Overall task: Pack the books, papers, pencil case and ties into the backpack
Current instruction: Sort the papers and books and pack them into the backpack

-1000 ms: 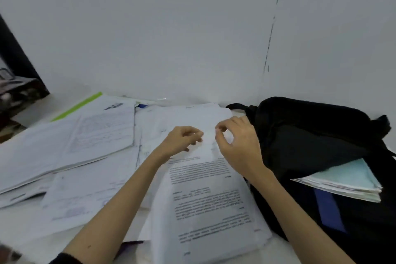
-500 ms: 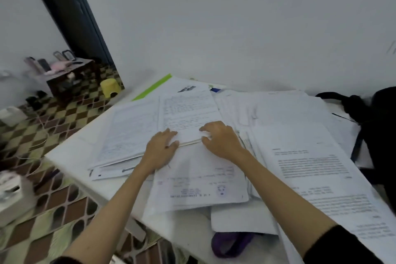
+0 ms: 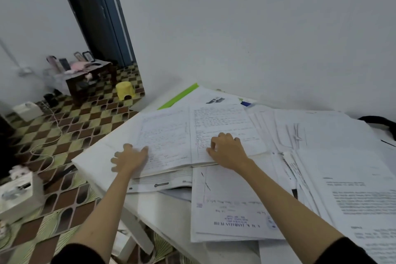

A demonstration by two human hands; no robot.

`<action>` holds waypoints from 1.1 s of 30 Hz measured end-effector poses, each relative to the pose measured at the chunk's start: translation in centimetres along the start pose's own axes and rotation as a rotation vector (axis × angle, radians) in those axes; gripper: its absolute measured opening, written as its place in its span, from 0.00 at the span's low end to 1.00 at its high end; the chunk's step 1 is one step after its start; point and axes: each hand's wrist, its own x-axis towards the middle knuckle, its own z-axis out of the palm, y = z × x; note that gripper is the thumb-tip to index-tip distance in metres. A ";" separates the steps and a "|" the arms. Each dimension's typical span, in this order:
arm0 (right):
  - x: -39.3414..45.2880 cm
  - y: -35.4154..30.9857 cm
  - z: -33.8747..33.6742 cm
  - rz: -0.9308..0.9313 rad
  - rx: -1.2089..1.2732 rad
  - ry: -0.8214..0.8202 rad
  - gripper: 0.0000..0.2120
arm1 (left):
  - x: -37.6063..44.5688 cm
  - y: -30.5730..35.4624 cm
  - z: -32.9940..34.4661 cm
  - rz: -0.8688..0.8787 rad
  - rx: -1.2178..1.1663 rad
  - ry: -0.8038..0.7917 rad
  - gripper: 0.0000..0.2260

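- Where the open book (image 3: pixel 192 135) lies on the table (image 3: pixel 90 158) among papers (image 3: pixel 231 206), its left page is pressed by the spread left hand (image 3: pixel 128 158).
- Its right page is touched by the right hand (image 3: pixel 228 149), fingers loosely bent.
- A backpack (image 3: pixel 383 122) strap is seen at far right.

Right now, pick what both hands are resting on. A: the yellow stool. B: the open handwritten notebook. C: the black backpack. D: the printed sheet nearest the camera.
B: the left hand lies spread on the left page of the open handwritten notebook, and the right hand presses on its right page.
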 end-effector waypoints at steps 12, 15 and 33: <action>0.7 0.7 -1.0 0.113 0.285 -0.017 0.17 | 2.4 2.2 -4.9 -0.089 -0.639 -0.261 0.22; 0.7 1.3 -2.5 0.146 0.426 -0.018 0.18 | 0.8 5.1 -7.2 0.067 -0.794 -0.373 0.16; 0.6 9.8 -8.0 0.531 0.622 0.120 0.07 | -8.3 19.5 5.1 0.585 -0.252 -0.736 0.23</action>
